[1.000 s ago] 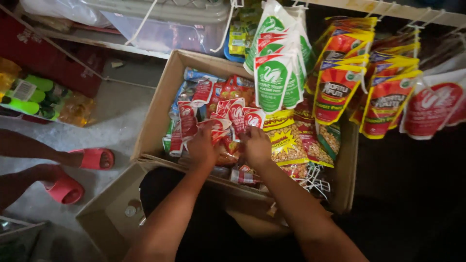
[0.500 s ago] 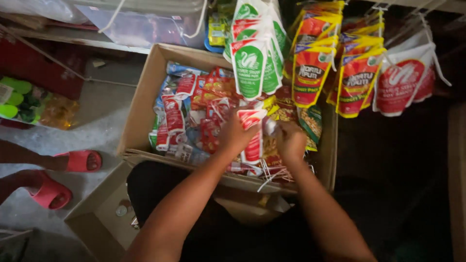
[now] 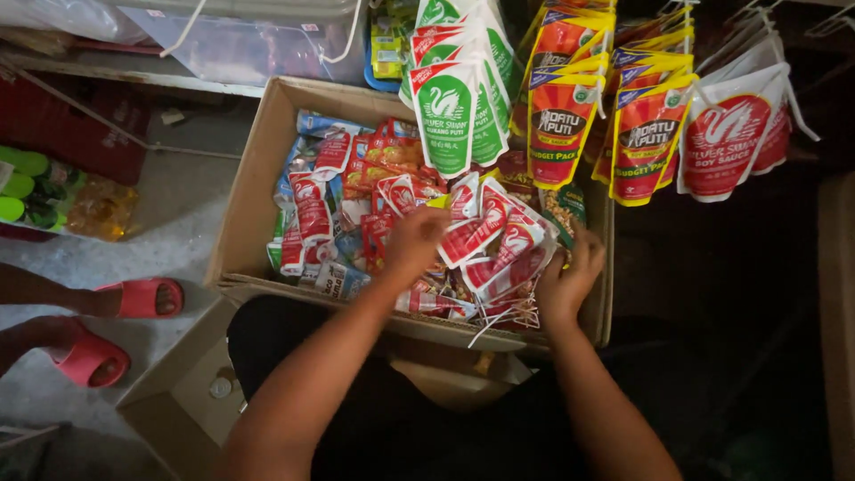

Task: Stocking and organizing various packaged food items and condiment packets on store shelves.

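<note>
Over the open brown cardboard box (image 3: 258, 191), left hand (image 3: 411, 242) has its grip closed on a red-and-white plastic sauce sachet (image 3: 474, 233) near the right edge; right hand (image 3: 565, 283), fingers curled loosely, touches the sachet pile, hold unclear. Loose sachets could slide, spilling past the box's right rim.

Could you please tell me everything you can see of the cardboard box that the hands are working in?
The cardboard box is brown, open-topped and rectangular, with plain, slightly worn walls. It rests against the person's lap, below hanging pouches. Red-and-white sachets and other small packets fill it. The left hand and right hand reach into it among the sachets.
</note>
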